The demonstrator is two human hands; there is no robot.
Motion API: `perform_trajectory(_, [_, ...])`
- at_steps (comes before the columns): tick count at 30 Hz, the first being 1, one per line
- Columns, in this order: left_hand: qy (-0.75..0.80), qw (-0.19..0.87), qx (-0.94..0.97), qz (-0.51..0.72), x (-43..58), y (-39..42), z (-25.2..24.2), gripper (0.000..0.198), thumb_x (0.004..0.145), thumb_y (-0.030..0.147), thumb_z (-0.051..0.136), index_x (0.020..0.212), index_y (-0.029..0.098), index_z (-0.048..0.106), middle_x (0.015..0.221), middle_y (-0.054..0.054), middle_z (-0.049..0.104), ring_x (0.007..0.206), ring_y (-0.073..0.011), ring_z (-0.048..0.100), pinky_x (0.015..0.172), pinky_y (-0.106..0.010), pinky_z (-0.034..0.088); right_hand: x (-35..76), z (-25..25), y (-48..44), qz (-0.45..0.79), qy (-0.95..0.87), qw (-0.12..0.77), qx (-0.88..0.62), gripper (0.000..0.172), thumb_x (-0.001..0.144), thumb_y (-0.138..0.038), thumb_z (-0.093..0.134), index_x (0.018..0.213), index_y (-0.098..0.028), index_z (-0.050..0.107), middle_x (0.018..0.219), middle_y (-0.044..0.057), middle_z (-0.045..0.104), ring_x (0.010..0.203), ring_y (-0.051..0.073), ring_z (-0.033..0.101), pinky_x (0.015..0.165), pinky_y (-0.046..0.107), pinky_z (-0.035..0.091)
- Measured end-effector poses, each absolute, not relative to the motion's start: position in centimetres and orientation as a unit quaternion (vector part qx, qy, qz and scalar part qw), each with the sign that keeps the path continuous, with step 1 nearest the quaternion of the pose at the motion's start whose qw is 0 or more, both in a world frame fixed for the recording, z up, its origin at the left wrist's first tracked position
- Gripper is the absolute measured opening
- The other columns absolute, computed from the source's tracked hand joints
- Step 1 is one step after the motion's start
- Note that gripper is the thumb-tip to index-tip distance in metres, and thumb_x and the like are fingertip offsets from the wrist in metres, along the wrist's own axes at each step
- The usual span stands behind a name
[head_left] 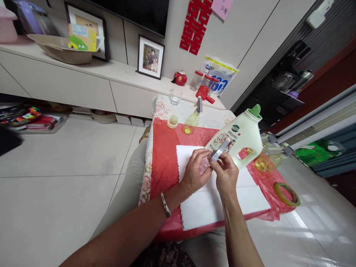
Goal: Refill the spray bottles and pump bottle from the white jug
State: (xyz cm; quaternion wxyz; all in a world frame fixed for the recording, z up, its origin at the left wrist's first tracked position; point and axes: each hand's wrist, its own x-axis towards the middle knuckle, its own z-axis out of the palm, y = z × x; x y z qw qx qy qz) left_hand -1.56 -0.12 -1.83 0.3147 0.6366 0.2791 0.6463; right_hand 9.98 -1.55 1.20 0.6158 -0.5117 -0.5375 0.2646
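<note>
1. Head view: left hand (194, 172) curls shut around a small clear item (204, 165).
2. Right hand (226, 174) pinches a grey strip (219, 149) beside it.
3. Both hands hover over the white cloth (222, 202) on the worktop (164, 163), before a pale green jug (244, 135).

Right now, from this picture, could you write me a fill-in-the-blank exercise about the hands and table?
1. The left hand and the right hand hold a small grey piece near the jug, whose cap is ___.
2. The bracelet is on the ___ wrist.
3. The white sheet lies on a ___ cloth.
4. The roll of tape lies to the ___ of the sheet.
Missing words: green, left, red, right.
</note>
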Motion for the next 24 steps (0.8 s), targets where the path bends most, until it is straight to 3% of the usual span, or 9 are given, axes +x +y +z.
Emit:
perform_trajectory(3, [0.284, 0.310, 0.633, 0.650, -1.5, -0.1, -1.8, 0.053, 0.078, 0.007, 0.060, 0.128, 0.023, 0.053, 0.125, -0.010, 0.057, 0.121, -0.0263, 0.058, 0.106, -0.047, 0.049, 9.4, 0.5, -1.2, 0.267, -0.507, 0.636, -0.517, 0.038, 0.071, -0.038, 0.084, 0.097, -0.018, 0.065, 0.098, 0.004, 0.063, 0.091, 0.016, 0.059, 0.086, 0.033, 0.049])
perform_trajectory(11, [0.296, 0.320, 0.632, 0.641, -1.6, -0.3, -1.4, 0.045, 0.080, 0.010, 0.063, 0.123, 0.020, 0.055, 0.122, -0.011, 0.056, 0.119, -0.0264, 0.058, 0.106, -0.046, 0.048, 9.7, 0.9, -1.8, 0.307, -0.525, 0.623, -0.492, 0.032, 0.080, -0.042, 0.076, 0.101, -0.019, 0.071, 0.106, 0.006, 0.063, 0.099, 0.018, 0.058, 0.084, 0.030, 0.048])
perform_trajectory(17, [0.299, 0.317, 0.630, 0.642, -1.5, -0.2, -1.7, 0.043, 0.081, 0.011, 0.061, 0.121, 0.023, 0.055, 0.122, -0.009, 0.057, 0.117, -0.0260, 0.059, 0.103, -0.045, 0.049, 8.8, 0.1, -1.4, 0.299, -0.477, 0.664, -0.493, 0.034, 0.071, -0.036, 0.084, 0.091, -0.016, 0.065, 0.098, 0.003, 0.062, 0.090, 0.015, 0.057, 0.083, 0.029, 0.048])
perform_trajectory(24, [0.291, 0.308, 0.634, 0.647, -1.5, -0.2, -1.7, 0.046, 0.080, 0.011, 0.061, 0.123, 0.024, 0.054, 0.124, -0.009, 0.056, 0.119, -0.0263, 0.058, 0.105, -0.047, 0.049, 8.7, 0.0, -1.6, 0.338, -0.471, 0.668, -0.467, 0.035, 0.074, -0.040, 0.082, 0.095, -0.017, 0.066, 0.097, 0.003, 0.061, 0.092, 0.015, 0.057, 0.086, 0.029, 0.046])
